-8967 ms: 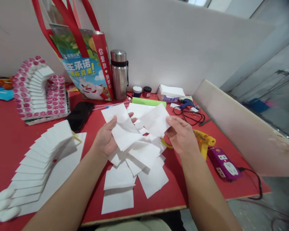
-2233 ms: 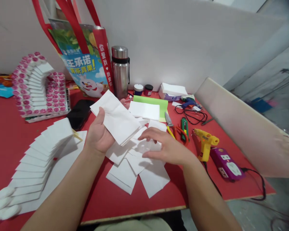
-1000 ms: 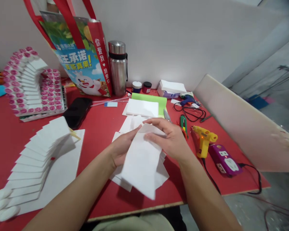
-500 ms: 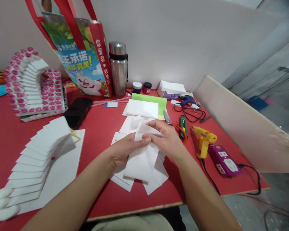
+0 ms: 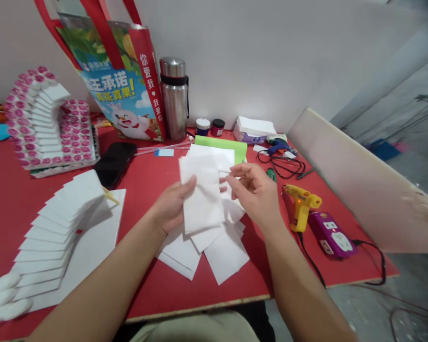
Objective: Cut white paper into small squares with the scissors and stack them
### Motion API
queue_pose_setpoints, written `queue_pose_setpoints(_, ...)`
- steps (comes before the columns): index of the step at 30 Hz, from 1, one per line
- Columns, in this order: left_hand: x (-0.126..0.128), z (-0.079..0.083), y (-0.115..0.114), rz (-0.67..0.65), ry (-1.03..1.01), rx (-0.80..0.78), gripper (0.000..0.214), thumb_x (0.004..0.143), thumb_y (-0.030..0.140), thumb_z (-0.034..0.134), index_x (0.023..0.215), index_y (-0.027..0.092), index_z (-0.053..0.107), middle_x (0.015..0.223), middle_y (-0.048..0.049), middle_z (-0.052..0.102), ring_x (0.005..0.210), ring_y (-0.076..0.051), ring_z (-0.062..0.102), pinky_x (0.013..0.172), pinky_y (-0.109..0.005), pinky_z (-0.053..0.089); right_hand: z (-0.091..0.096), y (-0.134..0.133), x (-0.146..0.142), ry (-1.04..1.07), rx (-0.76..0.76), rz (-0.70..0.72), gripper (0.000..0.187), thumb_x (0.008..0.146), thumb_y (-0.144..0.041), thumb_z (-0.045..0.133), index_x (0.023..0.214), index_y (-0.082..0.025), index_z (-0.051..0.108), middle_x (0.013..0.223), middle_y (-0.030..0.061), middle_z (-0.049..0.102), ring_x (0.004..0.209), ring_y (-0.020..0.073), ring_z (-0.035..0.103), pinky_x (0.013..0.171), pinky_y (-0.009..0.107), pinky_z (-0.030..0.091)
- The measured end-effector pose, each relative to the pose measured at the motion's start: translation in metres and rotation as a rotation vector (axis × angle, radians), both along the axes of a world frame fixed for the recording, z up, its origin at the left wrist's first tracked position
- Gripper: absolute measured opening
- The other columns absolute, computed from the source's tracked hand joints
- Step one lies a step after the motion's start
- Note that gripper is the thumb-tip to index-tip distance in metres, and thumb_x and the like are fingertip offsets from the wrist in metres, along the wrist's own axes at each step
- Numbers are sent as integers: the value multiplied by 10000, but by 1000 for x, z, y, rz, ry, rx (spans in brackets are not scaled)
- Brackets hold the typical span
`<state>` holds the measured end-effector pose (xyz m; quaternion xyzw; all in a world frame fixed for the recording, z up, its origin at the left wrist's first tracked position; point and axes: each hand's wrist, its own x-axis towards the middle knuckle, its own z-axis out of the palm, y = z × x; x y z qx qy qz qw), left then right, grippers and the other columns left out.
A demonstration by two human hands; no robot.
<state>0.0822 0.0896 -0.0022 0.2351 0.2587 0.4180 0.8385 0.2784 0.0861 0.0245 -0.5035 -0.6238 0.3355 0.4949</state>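
My left hand grips a folded white tissue, its thumb on the front face and fingertips showing past the right edge. The tissue is held upright above several loose white sheets spread on the table. My right hand is just right of the tissue, apart from it, with fingers half curled and a gap between thumb and forefinger. Behind the tissue lie a white stack and a lime-green sheet.
On the right are a yellow glue gun, a purple power strip and a green cutter. Fanned white boards, a phone and a pink-dotted model occupy the left. A steel flask and a bag stand behind.
The tissue has been straightened and raised in my left hand, its flat face now showing. My right hand has let go of it and moved right, covering the orange-handled scissors.
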Motion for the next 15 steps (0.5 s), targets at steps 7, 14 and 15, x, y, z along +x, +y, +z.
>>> queue_pose_setpoints(7,-20,19,12,412,-189,128,510,1085,346,331,1555,173,426,1404,-116,666,1412,-264,526,1168,-494,437,7,2,14,-472,-45,615,187,830,-167,712,1009,-221,710,1057,46,713,959,199,643,845,348,526)
queue_pose_setpoints(14,-20,22,13,561,-158,119,479,1084,337,319,1496,180,506,1386,-120,676,1390,-269,552,1173,-495,431,-12,5,0,-638,37,384,279,846,-160,703,1116,-182,635,1167,117,651,1090,274,596,974,439,493)
queue_pose_setpoints(15,-20,22,14,598,-150,120,471,1083,335,325,1484,180,518,1379,-121,680,1385,-266,557,1172,-493,434,-16,6,-1,-658,58,370,278,843,-170,713,1110,-180,637,1181,123,647,1122,290,579,991,455,483)
